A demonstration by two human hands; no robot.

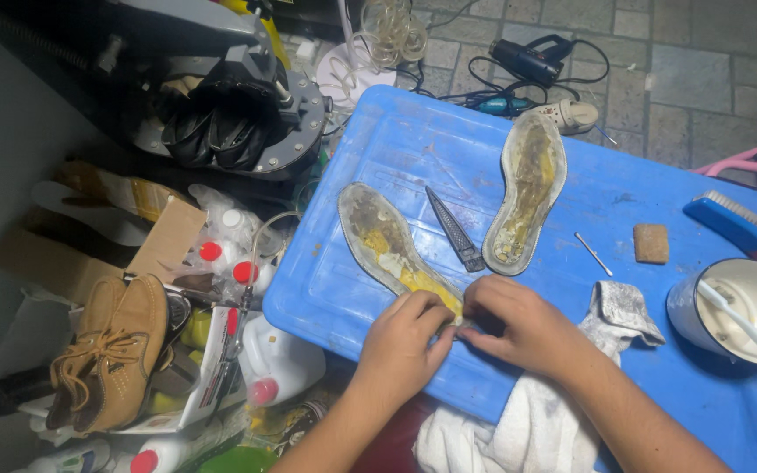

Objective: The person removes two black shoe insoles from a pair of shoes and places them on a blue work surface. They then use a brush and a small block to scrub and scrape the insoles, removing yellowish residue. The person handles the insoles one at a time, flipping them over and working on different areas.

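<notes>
A worn shoe sole (378,236) with yellow glue residue lies on the blue plastic lid (413,149), heel end toward me. My left hand (405,342) and my right hand (519,324) meet at its near end, fingers pinching the sole's edge. A second sole (527,188) lies farther back to the right. Between the two soles rests a dark folding knife (455,229). A white rag (619,311) lies beside my right wrist.
A thin metal pin (592,254), a tan block (651,243), a blue brush (733,223) and a white pot (746,307) sit on the right. Tan shoes (116,350), bottles (260,368) and a dark machine (229,114) crowd the left. A heat gun (527,60) lies behind.
</notes>
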